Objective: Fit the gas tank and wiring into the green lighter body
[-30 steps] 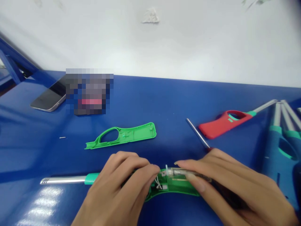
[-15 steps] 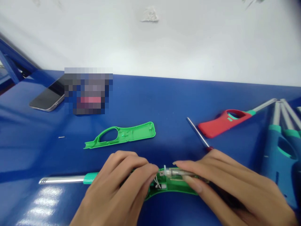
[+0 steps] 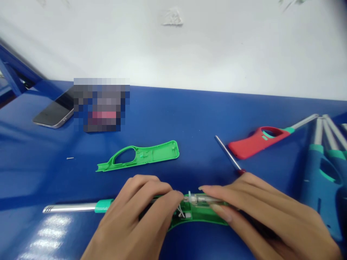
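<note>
Right hand (image 3: 271, 213) pinches cartridge (image 3: 201, 199); blue table (image 3: 168, 112), white wall (image 3: 217, 54).

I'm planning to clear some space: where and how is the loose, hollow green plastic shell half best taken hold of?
Probably pinch the green plastic shell half across its broad right end, coming from above and the far side. It lies hollow side up with raised long edges, and narrows toward its left tip; the left hand is on its near side.

The left hand (image 3: 135, 216) holds an opened green lighter (image 3: 207, 217), and the right hand (image 3: 267, 213) pinches a clear tank (image 3: 202, 199) over the lighter. Beyond the lighter lie a green plastic shell (image 3: 162, 151), a screw (image 3: 70, 157), a phone (image 3: 55, 111) and a red lighter (image 3: 251, 145).
</note>
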The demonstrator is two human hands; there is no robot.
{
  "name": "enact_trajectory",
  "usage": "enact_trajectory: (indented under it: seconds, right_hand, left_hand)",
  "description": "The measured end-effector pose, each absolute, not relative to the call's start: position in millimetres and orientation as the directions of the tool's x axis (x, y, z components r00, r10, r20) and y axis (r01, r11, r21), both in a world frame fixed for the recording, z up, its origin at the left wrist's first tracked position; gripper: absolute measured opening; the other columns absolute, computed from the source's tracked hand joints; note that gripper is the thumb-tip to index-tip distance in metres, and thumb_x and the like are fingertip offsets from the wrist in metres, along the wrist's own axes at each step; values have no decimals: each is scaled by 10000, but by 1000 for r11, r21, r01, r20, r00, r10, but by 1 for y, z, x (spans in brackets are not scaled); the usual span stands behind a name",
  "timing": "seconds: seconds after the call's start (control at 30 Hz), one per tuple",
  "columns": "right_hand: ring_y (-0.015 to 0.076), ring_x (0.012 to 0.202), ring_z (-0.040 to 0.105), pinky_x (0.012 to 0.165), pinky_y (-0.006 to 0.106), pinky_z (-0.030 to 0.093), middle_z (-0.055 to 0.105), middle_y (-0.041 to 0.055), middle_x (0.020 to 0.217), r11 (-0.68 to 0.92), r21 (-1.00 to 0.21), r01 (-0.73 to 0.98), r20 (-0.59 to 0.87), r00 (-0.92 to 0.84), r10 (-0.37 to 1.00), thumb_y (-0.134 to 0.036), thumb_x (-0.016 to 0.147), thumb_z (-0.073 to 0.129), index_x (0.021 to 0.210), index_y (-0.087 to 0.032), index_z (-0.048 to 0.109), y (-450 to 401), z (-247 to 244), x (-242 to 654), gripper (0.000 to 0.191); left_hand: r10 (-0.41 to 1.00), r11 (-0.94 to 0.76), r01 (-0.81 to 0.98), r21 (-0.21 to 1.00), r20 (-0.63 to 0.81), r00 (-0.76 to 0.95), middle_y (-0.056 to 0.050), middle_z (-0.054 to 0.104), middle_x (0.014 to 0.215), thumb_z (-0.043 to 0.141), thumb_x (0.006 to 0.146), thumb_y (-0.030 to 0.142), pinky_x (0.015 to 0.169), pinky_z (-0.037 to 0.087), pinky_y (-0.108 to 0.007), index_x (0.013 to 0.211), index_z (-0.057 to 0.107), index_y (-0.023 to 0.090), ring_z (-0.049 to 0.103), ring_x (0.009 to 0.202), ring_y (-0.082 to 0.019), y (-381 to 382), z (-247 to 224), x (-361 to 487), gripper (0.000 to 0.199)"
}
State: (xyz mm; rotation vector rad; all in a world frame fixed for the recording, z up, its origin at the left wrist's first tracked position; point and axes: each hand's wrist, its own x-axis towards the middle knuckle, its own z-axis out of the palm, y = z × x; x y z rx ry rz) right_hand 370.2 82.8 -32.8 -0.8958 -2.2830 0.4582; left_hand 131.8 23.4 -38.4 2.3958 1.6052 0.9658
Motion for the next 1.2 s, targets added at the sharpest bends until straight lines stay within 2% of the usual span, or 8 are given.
enact_trajectory:
  seconds: [0.2,0.4,0.77,1.2]
  right_hand:
    - [67,790,774,834,177,579,844,-81,1009,749,-467,470,472,-584,661,-266,1105,540,1163,-263,679,83,-31,369,150]
    - [106,844,785,946,245,577,838,-61,1096,694,-557,457,434,-552,712,-239,1081,570,1218,-277,698,77,-39,372,192]
    - [84,840,771,1010,227,514,836,-74,1093,714,-542,442,458,-556,693,-209,1077,568,1207,-272,701,79,-39,370,197]
    - [147,735,759,718,285,618,849,-29,1012,723,-532,441,490,-536,687,-196,1044,597,1193,-265,724,78,-37,369,207]
  left_hand:
    - [848,-450,799,399,472,242,11,714,998,566,994,-27,938,555,-282,1110,667,190,640,954,-145,24,-36,135,266]
    - [841,-471,797,379,466,275,-5,727,1008,579,974,-51,953,568,-298,1136,668,174,648,974,-154,24,-36,132,291]
    - [846,-476,788,391,448,289,-1,739,1038,564,971,-41,977,570,-286,1153,675,196,673,981,-150,22,-36,129,319]
    - [828,-472,811,344,488,275,33,774,977,527,1006,-3,941,577,-283,1098,684,200,709,917,-144,26,-33,135,273]
